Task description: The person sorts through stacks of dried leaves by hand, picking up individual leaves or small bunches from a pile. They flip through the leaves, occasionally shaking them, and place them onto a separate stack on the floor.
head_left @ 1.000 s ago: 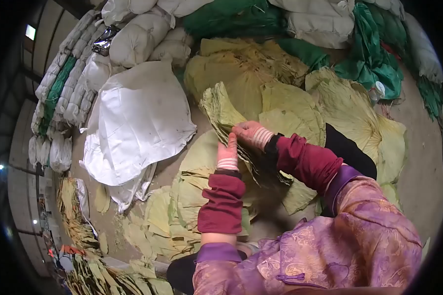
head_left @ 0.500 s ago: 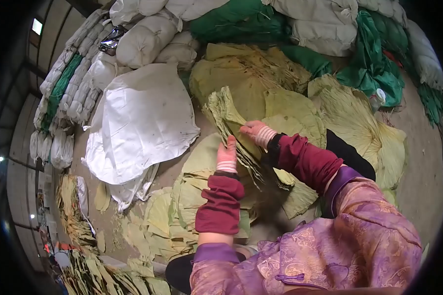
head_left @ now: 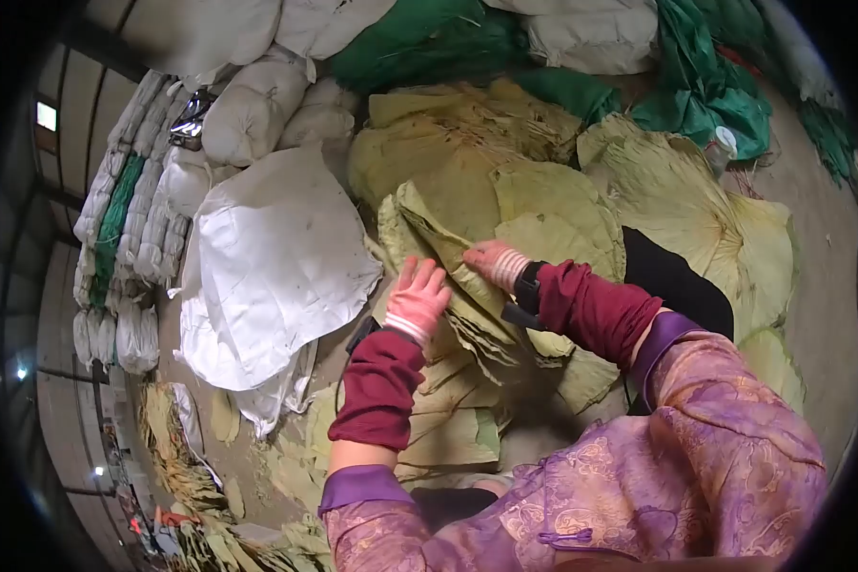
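Note:
A folded stack of large, dry, yellow-green lotus leaves (head_left: 443,253) stands tilted in front of me. My right hand (head_left: 496,263), in a pink glove with a striped cuff, grips its right edge, the fingers partly hidden in the fold. Against the left side of the stack lies my left hand (head_left: 418,299), gloved alike, with its fingers stretched and apart. Beneath and beside the stack are more loose leaves (head_left: 453,405). Just beyond my hands spreads a broad pile of flattened dried leaves (head_left: 553,205).
A white woven sheet (head_left: 272,272) lies on the floor at left. Stuffed white sacks (head_left: 255,112) and green sacks (head_left: 429,48) line the back. Large leaves (head_left: 667,205) spread at right near a clear plastic container (head_left: 722,148). More leaf bundles (head_left: 176,448) lie at lower left.
My left hand has moved left and its fingers have spread over the leaf stack. The stack has opened out somewhat, its left face turning toward me. My right hand keeps its hold.

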Action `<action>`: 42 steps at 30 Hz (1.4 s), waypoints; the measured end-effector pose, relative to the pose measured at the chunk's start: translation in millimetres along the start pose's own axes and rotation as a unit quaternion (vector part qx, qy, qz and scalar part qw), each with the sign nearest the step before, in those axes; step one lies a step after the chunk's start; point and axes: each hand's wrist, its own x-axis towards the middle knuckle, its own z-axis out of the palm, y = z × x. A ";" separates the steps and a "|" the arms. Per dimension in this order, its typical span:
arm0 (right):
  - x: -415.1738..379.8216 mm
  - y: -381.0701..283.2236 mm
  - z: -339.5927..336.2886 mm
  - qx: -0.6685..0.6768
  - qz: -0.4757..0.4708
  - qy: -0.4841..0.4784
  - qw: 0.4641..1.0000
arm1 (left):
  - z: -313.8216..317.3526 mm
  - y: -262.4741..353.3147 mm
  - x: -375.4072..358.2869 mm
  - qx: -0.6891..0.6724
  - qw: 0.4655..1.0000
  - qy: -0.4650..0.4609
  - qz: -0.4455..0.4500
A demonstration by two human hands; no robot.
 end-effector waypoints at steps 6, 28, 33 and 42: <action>-16.5 0.2 -28.4 -0.015 -0.035 0.066 0.997 | -13.2 -15.0 27.7 -0.110 0.952 -0.276 -0.069; 4.0 -17.4 -57.3 -0.091 -0.001 0.104 0.990 | -35.3 -106.8 -25.4 -0.225 0.765 -0.219 -0.562; 2.2 -43.8 -9.1 -0.171 -0.072 0.042 0.982 | 16.4 -51.6 21.2 -0.166 0.782 -0.329 -0.503; 17.9 -32.9 34.1 -0.072 -0.090 0.031 0.993 | 49.2 -37.1 14.9 -0.538 0.557 -0.209 -0.597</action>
